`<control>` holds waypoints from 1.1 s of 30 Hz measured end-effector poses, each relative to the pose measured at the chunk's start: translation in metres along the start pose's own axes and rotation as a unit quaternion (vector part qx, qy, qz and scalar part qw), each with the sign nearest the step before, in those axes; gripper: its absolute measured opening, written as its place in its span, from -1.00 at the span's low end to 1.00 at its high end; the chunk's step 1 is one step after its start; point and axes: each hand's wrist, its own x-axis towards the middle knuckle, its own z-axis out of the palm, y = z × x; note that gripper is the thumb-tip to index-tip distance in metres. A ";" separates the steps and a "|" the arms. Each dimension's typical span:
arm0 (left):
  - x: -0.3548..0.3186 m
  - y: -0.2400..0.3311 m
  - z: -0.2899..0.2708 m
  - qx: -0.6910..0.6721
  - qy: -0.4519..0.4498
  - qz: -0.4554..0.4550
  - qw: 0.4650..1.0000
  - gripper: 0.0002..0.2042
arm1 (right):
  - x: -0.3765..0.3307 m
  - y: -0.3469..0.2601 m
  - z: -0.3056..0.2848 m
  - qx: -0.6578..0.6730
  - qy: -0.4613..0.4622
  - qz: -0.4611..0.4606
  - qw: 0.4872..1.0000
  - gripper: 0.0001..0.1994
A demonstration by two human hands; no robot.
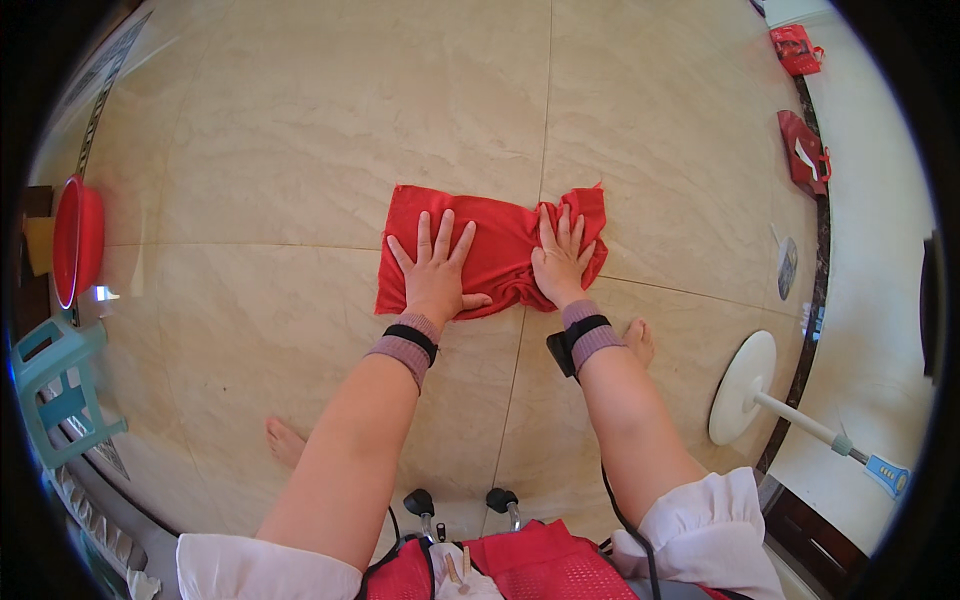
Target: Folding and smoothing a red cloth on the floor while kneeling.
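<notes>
A red cloth lies spread on the beige tiled floor, wrinkled and bunched toward its right end. My left hand rests flat on the cloth's left half, its fingers spread and pointing away from me. On the bunched right part, my right hand presses down with its fingers stretched out and slightly apart. Both wrists wear purple cuffs with black straps, and a small dark device sits at the right one.
At the left stand a red basin and a light-blue plastic stool. On the right are a white-based pedestal stand, a dark red bag and a bright red bag along the wall. My bare feet flank my arms.
</notes>
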 end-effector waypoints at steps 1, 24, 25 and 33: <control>0.002 -0.001 -0.002 0.000 0.000 0.002 1.000 0.28 | 0.003 -0.001 0.000 -0.001 0.001 0.002 1.000 -0.23; 0.104 -0.015 -0.034 0.034 0.105 0.014 0.994 0.24 | 0.109 -0.002 -0.019 -0.101 0.185 -0.067 0.975 -0.24; 0.095 -0.018 -0.031 0.035 0.104 0.017 0.994 0.25 | 0.089 -0.004 -0.014 -0.103 0.189 -0.056 0.975 -0.22; -0.041 -0.004 0.022 -0.010 0.020 0.101 0.995 0.34 | -0.112 -0.027 0.044 -0.123 0.142 0.059 0.980 -0.10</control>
